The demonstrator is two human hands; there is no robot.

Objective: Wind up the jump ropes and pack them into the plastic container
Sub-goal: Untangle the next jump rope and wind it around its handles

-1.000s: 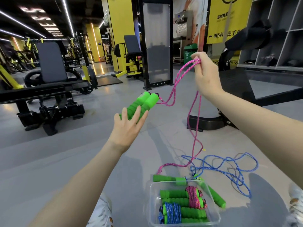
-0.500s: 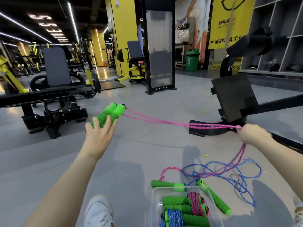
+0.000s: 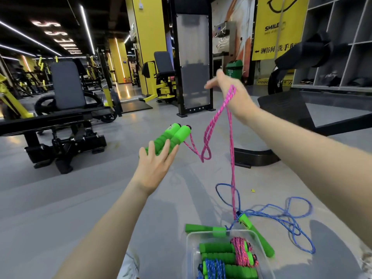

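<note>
Grey gym floor (image 3: 60, 208) fills the lower frame. Item, bottom centre: clear plastic container (image 3: 189, 250) holding two wound ropes with green grips, one pink bundle (image 3: 240, 251), one blue bundle (image 3: 215, 267). Item, touching the container's far rim and right side: loose blue jump rope (image 3: 281, 216), cord sprawled in loops at lower right. Item, centre: left hand (image 3: 155, 168), back to the camera, fingers laid along a pair of green handles (image 3: 173, 137) which it holds side by side; thumb hidden. Item: pink cord (image 3: 209, 133), running from those handles up to the right hand (image 3: 231, 93), then down to the floor beside the container. Right hand raised, blurred, fingers stretched out, cord draped across it near the wrist. Background: black bench machine (image 3: 60, 117) at left, yellow pillar (image 3: 149, 47) at top centre, grey cubby shelves (image 3: 342, 47) at upper right.
</note>
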